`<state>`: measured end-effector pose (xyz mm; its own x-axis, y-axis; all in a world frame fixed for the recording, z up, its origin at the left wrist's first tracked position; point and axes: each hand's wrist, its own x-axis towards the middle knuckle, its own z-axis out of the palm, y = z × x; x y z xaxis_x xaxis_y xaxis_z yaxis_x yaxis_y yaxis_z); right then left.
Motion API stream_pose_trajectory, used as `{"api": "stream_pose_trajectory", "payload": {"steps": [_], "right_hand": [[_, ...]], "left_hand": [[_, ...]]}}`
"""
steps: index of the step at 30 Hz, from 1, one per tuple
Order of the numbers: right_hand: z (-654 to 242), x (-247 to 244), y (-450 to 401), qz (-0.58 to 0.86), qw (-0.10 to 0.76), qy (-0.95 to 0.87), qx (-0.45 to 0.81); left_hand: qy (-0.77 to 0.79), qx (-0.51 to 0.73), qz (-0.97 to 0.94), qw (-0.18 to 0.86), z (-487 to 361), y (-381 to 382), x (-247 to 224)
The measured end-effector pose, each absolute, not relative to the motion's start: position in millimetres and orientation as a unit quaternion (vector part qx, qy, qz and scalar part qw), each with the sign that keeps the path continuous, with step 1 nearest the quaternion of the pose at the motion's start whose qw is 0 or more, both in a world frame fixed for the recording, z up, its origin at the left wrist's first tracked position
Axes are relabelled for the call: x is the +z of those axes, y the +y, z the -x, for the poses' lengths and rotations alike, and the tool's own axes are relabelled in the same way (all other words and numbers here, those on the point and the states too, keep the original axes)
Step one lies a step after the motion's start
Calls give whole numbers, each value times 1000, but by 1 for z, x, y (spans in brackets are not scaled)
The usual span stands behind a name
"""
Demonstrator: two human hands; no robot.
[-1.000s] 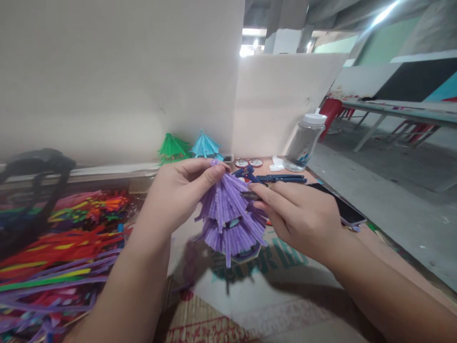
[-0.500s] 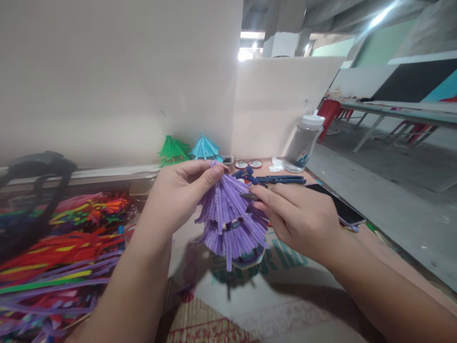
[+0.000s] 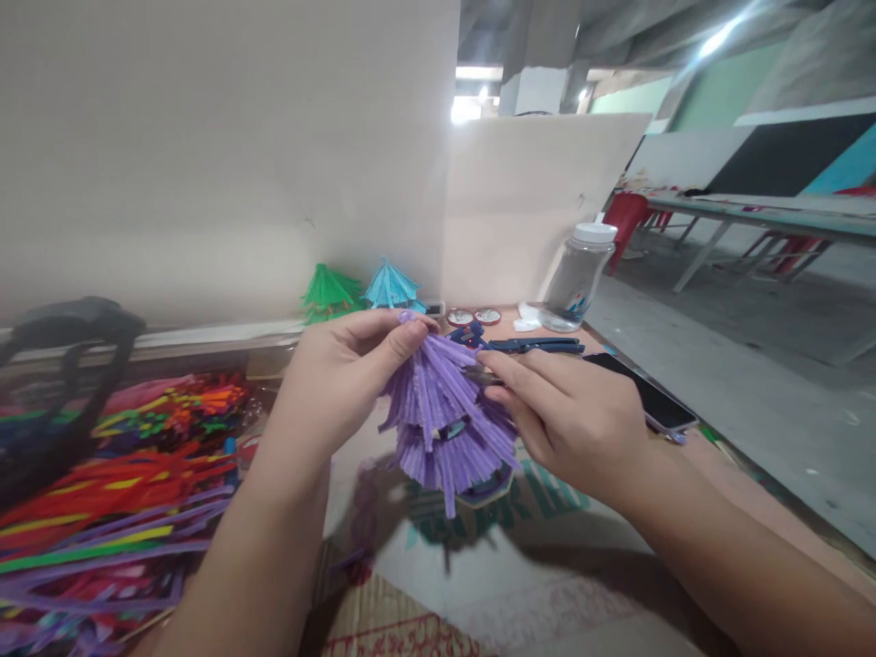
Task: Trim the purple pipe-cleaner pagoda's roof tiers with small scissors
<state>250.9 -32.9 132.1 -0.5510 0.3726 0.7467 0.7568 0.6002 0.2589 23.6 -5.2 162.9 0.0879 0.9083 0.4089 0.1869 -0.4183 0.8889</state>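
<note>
A tiered purple tree shape of fuzzy stems [image 3: 444, 420] hangs above the cardboard surface, tilted, its strands spreading downward. At its top, my left hand [image 3: 356, 365] pinches the tip between thumb and fingers. My right hand [image 3: 568, 401] is closed at the upper right side of the strands, fingertips pressed together near one stem; a small dark piece shows by them, too unclear to name. Behind stand a green tree shape [image 3: 331, 287] and a light blue one [image 3: 391, 283].
Colourful fuzzy stems [image 3: 130, 484] lie in a pile at left beside a blurred black object [image 3: 75, 365]. Farther back are blue-handled pliers [image 3: 537, 345], a clear bottle [image 3: 578, 278] with a white lid, two round red-rimmed items and a phone [image 3: 647, 392].
The lower tiers of the purple shape have swung slightly right. My left hand stays at its tip and my right hand has barely moved.
</note>
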Motion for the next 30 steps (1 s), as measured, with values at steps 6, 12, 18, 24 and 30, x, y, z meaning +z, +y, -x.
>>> {"api": "stream_pose_trajectory", "payload": {"steps": [6, 12, 18, 24, 30], "right_hand": [[-251, 133, -34, 337, 337, -830, -290], [-252, 133, -35, 331, 330, -832, -298], [-251, 135, -36, 335, 332, -833, -290], [-251, 135, -36, 330, 347, -826, -296], [-250, 135, -35, 317, 349, -820, -324]], "left_hand": [[413, 533, -644, 360, -25, -6, 163], [415, 533, -651, 345, -26, -5, 163], [414, 537, -642, 358, -27, -4, 162], [405, 546, -634, 368, -28, -7, 163], [402, 537, -643, 368, -27, -6, 163]]}}
